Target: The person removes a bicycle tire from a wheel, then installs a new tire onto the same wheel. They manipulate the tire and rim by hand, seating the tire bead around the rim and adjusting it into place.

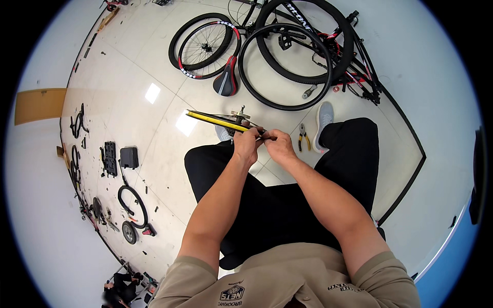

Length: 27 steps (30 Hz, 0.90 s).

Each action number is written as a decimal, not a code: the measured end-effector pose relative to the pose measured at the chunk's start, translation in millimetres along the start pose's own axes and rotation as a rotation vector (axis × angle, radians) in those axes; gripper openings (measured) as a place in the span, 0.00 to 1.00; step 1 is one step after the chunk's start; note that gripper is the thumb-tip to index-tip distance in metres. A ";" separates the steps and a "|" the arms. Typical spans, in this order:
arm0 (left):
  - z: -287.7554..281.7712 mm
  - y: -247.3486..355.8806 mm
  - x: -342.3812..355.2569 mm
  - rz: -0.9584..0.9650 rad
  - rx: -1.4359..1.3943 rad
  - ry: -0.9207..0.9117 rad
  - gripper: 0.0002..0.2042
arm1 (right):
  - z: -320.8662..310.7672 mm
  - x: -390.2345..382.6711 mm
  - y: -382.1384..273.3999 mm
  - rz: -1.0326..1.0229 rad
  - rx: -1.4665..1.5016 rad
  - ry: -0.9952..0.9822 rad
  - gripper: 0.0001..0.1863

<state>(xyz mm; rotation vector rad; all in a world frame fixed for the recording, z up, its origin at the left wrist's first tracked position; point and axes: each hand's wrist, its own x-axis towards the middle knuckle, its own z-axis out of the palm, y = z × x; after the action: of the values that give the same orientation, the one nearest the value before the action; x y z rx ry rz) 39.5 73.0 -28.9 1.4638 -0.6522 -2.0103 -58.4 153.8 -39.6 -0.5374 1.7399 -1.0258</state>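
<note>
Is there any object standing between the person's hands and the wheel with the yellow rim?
Nothing visible does: the left hand and right hand are both at the near end of the wheel. The pliers lie aside, to their right.

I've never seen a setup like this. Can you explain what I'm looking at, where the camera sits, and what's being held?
There is no machine here: a person works bare-handed. The camera sits on their head, looking down, and its fisheye lens bends straight edges. Picture left is the person's left.

The left hand grips the near edge of a wheel with a yellow band, seen nearly edge-on. The right hand is at that same edge; what its fingertips pinch is too small to tell.

On the pale tiled floor lie pliers near the right shoe, a black-and-red saddle, a loose black ring and bicycle parts.
</note>
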 end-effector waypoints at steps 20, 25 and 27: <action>0.8 -5.7 -0.1 0.056 -0.054 -0.028 0.13 | -5.4 -6.2 -23.6 -0.342 -0.588 0.058 0.09; 5.4 -5.3 -7.2 0.042 0.053 0.050 0.11 | -10.6 -1.6 -38.1 -0.370 -0.767 -0.059 0.10; 8.5 -10.5 -6.0 0.029 0.056 0.059 0.13 | -16.5 -0.2 -38.7 -0.395 -0.854 -0.078 0.09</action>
<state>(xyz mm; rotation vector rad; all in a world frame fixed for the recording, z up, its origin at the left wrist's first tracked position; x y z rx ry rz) 31.2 85.2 -29.4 1.5318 -0.7059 -1.9339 -77.5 139.5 -5.0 -1.4786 2.0017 -0.4491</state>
